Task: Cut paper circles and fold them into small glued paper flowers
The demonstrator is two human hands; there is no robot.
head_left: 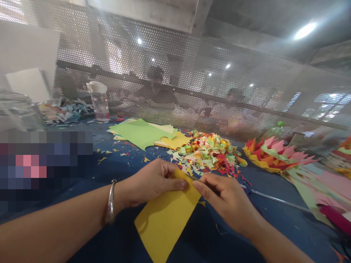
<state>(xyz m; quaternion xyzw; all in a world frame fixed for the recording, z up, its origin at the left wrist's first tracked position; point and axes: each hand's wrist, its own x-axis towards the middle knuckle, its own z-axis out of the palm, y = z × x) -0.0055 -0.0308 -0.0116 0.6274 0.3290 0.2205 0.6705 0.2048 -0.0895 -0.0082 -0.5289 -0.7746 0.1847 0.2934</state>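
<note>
A sheet of yellow paper (168, 219) slants down toward me over the dark blue tabletop. My left hand (156, 180), with a silver bangle at the wrist, grips its upper part, thumb on top and fingers curled behind. At the paper's upper right edge, my right hand (219, 193) is closed in a pinch with its thumb against the sheet. A thin dark line shows between the two hands; I cannot make out what it is. Just beyond lies a heap of small colourful paper scraps (215, 149).
Behind the hands lie stacked green and yellow sheets (142, 133). Pointed paper pieces (276, 153) and a metal ruler-like strip (279, 201) are at right. A white-lidded bottle (100, 100) stands by the perforated screen (164, 65); people sit beyond it.
</note>
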